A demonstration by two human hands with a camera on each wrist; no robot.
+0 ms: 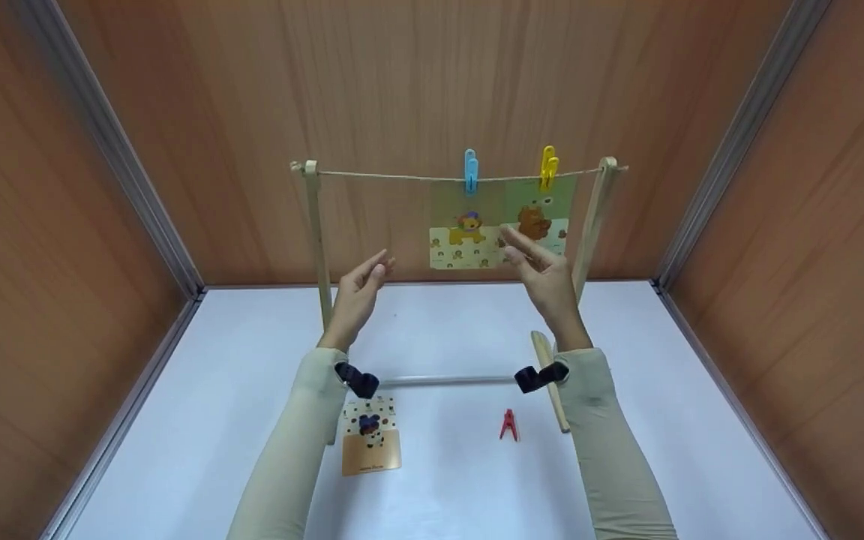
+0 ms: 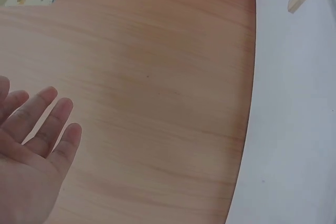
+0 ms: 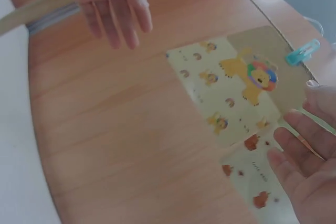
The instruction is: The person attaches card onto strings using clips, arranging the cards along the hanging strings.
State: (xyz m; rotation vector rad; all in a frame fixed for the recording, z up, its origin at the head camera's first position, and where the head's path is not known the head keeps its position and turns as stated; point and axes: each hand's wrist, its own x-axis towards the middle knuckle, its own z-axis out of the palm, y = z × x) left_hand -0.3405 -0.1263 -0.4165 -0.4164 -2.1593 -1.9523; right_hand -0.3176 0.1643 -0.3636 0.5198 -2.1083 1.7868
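Judged step: hanging cards on the cord point(image 1: 387, 176). From midway between the hands, the lion card point(image 1: 466, 232) hangs pegged at one o'clock. The left hand point(image 1: 355, 300) and right hand point(image 1: 548, 285) stand apart, fingers loose, gripping nothing. Next move probably calls for the orange-and-white card point(image 1: 370, 454) at seven o'clock on the counter point(image 1: 447, 487), and the red peg point(image 1: 508, 420) at five. Both cards' long axes run twelve to six; the lower one's patterned half points toward twelve.

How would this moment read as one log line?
left hand: empty; right hand: empty, near lion card; string: lion card in blue clothespin, bear card in yellow clothespin; table: red clothespin, orange card
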